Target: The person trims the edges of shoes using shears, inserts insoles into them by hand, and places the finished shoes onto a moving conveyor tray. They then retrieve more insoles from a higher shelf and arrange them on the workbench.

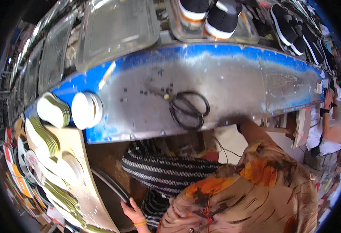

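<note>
At the lower left, my left hand [132, 213] is closed around the near end of a curved black bar [111, 184], beside a board with stacked soles. My right forearm [253, 133] reaches to the near edge of the metal-topped bench [232, 83]; the hand there is dark and smeared, so its fingers cannot be made out. Black-handled scissors [189, 110] lie on the bench to the left of that hand, blades pointing left. Small dark bits [144, 92] are scattered by the blades.
White-and-green soles [54, 110] and round white pieces [86, 110] sit at the bench's left end. More soles [42, 136] cover a tan board [86, 171]. Beyond the bench are clear trays [118, 27] and black shoes [221, 19]. Another person [329, 128] is at far right.
</note>
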`<action>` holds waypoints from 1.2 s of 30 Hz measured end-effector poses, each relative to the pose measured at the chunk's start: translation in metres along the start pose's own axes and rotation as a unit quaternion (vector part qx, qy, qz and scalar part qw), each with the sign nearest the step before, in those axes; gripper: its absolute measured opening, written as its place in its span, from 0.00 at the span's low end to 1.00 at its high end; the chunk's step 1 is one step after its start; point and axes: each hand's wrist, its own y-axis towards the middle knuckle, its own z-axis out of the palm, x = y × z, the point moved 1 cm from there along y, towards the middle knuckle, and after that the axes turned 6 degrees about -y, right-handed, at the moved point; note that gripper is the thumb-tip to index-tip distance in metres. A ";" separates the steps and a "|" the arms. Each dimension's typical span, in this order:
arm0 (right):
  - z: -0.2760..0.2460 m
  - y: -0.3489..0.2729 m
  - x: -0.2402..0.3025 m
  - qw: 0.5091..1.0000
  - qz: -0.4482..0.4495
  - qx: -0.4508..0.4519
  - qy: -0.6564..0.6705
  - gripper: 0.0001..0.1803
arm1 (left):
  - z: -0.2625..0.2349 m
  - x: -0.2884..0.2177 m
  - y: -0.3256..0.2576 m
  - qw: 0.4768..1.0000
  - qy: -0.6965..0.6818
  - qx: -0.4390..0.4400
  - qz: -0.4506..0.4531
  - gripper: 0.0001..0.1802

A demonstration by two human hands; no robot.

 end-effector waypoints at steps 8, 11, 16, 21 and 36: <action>0.029 0.028 -0.010 0.995 0.027 0.083 0.056 0.14 | 0.012 -0.008 0.007 0.998 0.035 -0.043 0.002 0.26; 0.028 0.028 -0.028 0.992 0.027 0.093 0.075 0.14 | 0.012 -0.011 0.009 0.998 0.026 -0.029 -0.051 0.18; 0.017 0.024 -0.059 0.984 0.019 0.110 0.138 0.14 | 0.012 -0.011 0.007 0.999 0.019 -0.045 0.023 0.15; -0.012 0.000 -0.076 0.923 0.005 0.223 0.312 0.14 | 0.011 -0.003 0.006 0.997 0.016 -0.057 0.038 0.19; -0.200 -0.147 0.121 0.661 -0.281 0.502 0.482 0.31 | -0.024 -0.062 0.005 0.946 -0.055 -0.015 0.320 0.40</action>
